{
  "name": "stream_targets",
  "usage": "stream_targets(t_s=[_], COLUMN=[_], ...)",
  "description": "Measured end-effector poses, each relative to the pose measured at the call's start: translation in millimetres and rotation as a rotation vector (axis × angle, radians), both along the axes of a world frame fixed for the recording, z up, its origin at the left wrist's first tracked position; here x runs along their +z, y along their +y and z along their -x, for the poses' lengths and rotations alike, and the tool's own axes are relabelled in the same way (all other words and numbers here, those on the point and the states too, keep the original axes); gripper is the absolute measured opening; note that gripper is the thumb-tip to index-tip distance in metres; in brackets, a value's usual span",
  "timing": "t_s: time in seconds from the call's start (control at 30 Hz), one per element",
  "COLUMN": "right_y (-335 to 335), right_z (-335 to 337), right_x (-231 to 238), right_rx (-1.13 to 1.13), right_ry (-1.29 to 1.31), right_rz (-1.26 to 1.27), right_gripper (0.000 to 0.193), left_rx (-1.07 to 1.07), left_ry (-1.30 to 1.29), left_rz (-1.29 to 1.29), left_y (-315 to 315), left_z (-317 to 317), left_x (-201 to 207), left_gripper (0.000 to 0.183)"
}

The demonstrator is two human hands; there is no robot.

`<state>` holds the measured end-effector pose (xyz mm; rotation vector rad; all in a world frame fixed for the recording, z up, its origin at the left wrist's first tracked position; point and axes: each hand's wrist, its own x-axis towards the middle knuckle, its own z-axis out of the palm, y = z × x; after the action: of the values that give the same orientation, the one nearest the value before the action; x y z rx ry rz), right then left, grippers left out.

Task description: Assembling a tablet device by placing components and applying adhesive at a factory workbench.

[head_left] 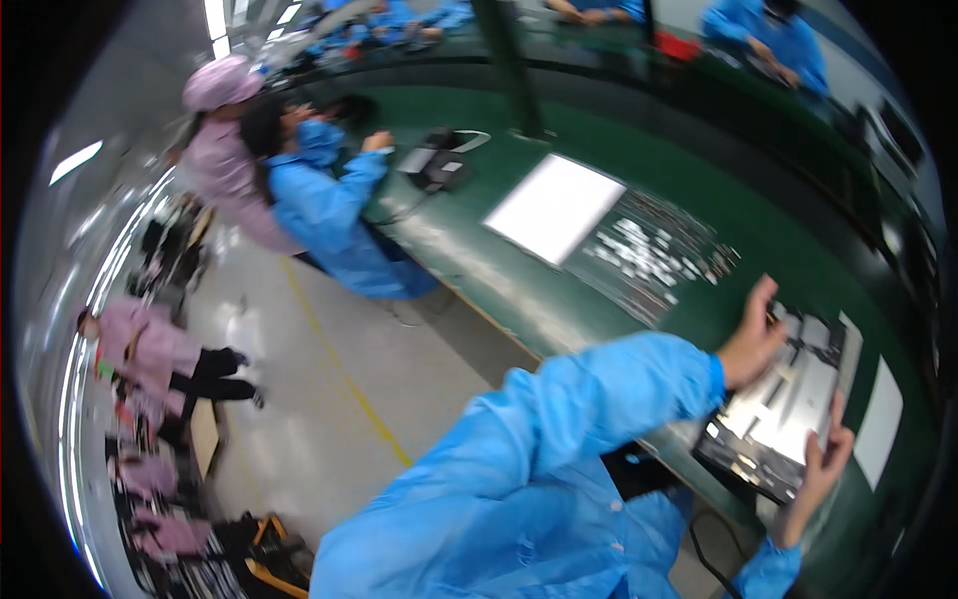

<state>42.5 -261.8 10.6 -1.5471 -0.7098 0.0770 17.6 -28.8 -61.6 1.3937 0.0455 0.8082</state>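
A flat rectangular device (788, 394), silver in the middle with black parts along its ends, is at the right side of the green workbench. It looks like an opened electronic unit; its exact kind is unclear. My left hand (750, 344) grips its far-left edge beside the black parts, with one finger pointing upward. At the near-right edge my right hand (822, 467) holds the same device, fingers along its side. Whether the device rests on the bench or is slightly raised, I cannot tell. Blue sleeves cover both my arms.
On the green bench (718, 205) lie a bright white panel (555, 210) and a sheet with several small white pieces (649, 250). A white paper (880, 424) is right of the device. A black box-like unit (435, 168) and a blue-coated co-worker (319, 215) are farther left.
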Motion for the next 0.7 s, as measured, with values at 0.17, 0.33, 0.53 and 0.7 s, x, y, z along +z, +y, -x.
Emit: stream_targets(t_s=[0.17, 0.33, 0.53, 0.7], right_y=[49, 129, 189, 214], right_z=[-129, -298, -440, -470], right_x=[14, -44, -128, -164], right_rx=[0.097, -0.022, -0.090, -0.151], right_ry=[0.161, 0.230, 0.094, -0.040], right_rz=[-0.169, -0.188, -0.174, -0.037], right_gripper=[0.019, 0.013, 0.021, 0.025], left_rx=[-0.108, -0.142, -0.175, -0.312], left_ry=[-0.020, 0.012, 0.038, 0.121], left_rz=[0.322, 0.290, 0.252, 0.301], left_y=[9, 12, 2, -14], left_z=[-1, -12, -16, -15], left_x=[12, 5, 8, 8], left_gripper=[0.074, 0.071, 0.060, 0.050])
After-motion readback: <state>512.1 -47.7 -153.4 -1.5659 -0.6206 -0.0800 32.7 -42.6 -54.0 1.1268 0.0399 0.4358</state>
